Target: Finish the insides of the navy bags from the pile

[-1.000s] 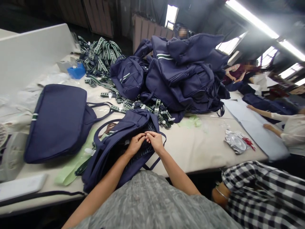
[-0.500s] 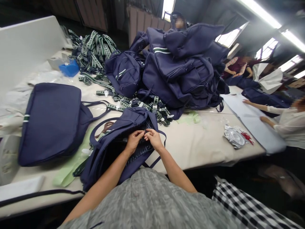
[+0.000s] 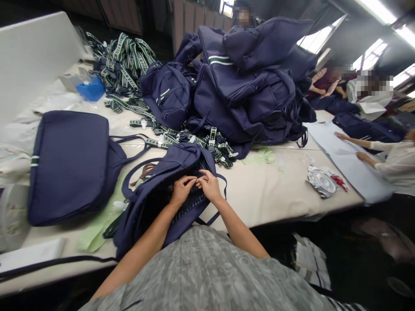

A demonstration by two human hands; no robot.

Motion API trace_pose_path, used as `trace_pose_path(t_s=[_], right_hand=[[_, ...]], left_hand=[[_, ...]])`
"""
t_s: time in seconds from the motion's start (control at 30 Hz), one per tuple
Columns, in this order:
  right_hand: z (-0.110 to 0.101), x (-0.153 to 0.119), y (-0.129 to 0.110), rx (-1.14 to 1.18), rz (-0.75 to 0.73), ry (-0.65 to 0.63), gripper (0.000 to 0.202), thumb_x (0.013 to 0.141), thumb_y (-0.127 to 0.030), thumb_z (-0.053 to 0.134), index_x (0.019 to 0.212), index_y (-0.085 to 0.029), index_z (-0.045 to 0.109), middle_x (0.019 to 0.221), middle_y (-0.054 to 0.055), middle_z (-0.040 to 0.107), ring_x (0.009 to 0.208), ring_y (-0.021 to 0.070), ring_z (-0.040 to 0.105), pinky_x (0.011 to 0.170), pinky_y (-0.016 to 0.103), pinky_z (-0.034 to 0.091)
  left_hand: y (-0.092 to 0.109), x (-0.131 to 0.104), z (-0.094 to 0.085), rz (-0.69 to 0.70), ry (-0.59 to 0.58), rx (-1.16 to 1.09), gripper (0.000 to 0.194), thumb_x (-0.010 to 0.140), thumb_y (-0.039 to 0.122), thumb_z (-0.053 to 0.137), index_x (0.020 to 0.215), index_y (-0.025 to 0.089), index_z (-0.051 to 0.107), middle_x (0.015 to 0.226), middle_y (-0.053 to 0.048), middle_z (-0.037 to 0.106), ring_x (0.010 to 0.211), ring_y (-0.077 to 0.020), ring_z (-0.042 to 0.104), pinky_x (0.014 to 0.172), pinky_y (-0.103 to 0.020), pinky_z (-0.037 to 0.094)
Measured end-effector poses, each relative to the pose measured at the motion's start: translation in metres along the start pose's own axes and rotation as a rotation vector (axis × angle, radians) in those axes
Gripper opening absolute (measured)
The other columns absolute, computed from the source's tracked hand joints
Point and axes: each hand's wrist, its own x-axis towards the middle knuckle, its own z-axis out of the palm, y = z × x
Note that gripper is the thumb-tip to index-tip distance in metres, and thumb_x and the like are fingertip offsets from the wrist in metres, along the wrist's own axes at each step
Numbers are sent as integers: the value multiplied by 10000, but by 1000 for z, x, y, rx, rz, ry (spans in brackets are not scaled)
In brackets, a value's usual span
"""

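Left hand [image 3: 181, 191] and right hand [image 3: 210, 188] are meeting over the gaping bag [image 3: 180, 156], likely for fine control; their fingers are pinching, on what I cannot tell.

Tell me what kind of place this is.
Probably a bag factory or sewing workshop, likely a finishing or packing area: a big heap of matching navy bags, a tangle of printed straps on the long worktable, and other people at work on the right, one in a white top.
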Motion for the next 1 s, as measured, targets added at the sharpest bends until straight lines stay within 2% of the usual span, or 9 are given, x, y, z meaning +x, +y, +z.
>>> trace_pose_path(t_s=[0.23,0.4,0.53,0.63,0.73,0.87,1.0], right_hand=[[0,1,2,-39,7,-4,341,798,-126,529,1136,-161,564,685,-26,644,586,112,642,600,233,563],[1,-1,2,-54,2,-24,355,808,-131,543,1162,-157,559,706,-19,659,620,127,663,652,263,582],[1,1,1,-39,34,-66,307,818,-146,545,1120,-175,589,751,-6,683,660,139,679,689,279,582],[-3,5,-1,-154,-13,-111,171,807,-147,568,946,-186,660,816,18,702,733,152,675,732,278,556],[-6,9,-2,-330,-103,-130,118,805,-154,583,769,-194,688,729,6,687,674,144,631,728,266,518],[-5,9,-2,-200,-74,-145,144,837,-215,570,784,-192,701,703,5,678,626,141,628,644,248,516],[-4,7,2,-118,-24,-134,137,839,-231,575,805,-192,702,679,6,672,602,150,642,601,253,529]], left_hand=[[5,1,-1,80,-47,81,144,787,326,651,774,200,720,789,-39,673,777,-181,615,756,-303,440],[4,2,0,53,-54,84,118,780,291,636,759,189,690,771,-30,646,736,-163,575,713,-286,412],[0,3,2,-25,-30,23,133,758,306,643,756,176,669,748,-22,630,690,-146,540,667,-267,391],[-3,4,5,-112,1,-85,199,744,358,661,780,162,660,735,-20,626,680,-143,545,653,-258,402],[-5,4,7,-200,19,-222,273,722,412,689,788,148,662,719,-16,614,646,-122,523,631,-244,404],[-4,3,6,-303,12,-414,349,659,453,749,787,137,673,714,-19,609,626,-102,513,636,-242,426],[-4,3,4,-361,17,-538,358,581,418,819,775,143,698,728,-22,625,640,-92,523,661,-241,447]])
